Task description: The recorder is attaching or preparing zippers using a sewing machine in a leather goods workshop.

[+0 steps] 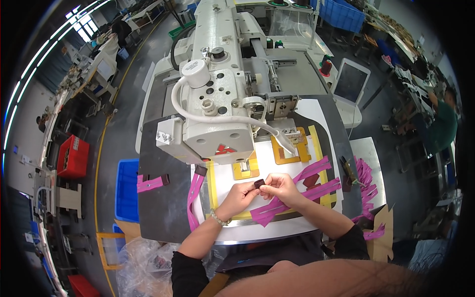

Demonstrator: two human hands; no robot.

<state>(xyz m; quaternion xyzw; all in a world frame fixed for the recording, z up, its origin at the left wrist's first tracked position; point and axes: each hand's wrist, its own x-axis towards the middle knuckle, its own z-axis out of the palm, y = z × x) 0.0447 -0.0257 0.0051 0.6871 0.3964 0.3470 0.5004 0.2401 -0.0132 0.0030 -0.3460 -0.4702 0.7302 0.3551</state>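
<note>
In front of the sewing machine, both hands meet over the white work plate. A small dark brown tab (pixel 259 183) is pinched between my left hand (pixel 239 197) and my right hand (pixel 280 188), with the fingers of both closed on it. Below my right hand and forearm lies a magenta zipper strip (pixel 267 212) reaching to the right. Another magenta zipper strip (pixel 314 169) lies just beyond it, near a flat brown piece (pixel 311 180). Left of my left hand, a magenta zipper strip with a dark end (pixel 194 198) hangs toward the table's front edge.
The white sewing machine head (pixel 217 131) stands directly ahead, with yellow-edged clamp frames (pixel 246 168) below it. A shorter zipper piece (pixel 152 183) rests at the left. Many magenta zippers (pixel 366 188) are heaped on the right, beside scissors-like dark tools (pixel 348 171). A blue bin (pixel 127 190) stands left.
</note>
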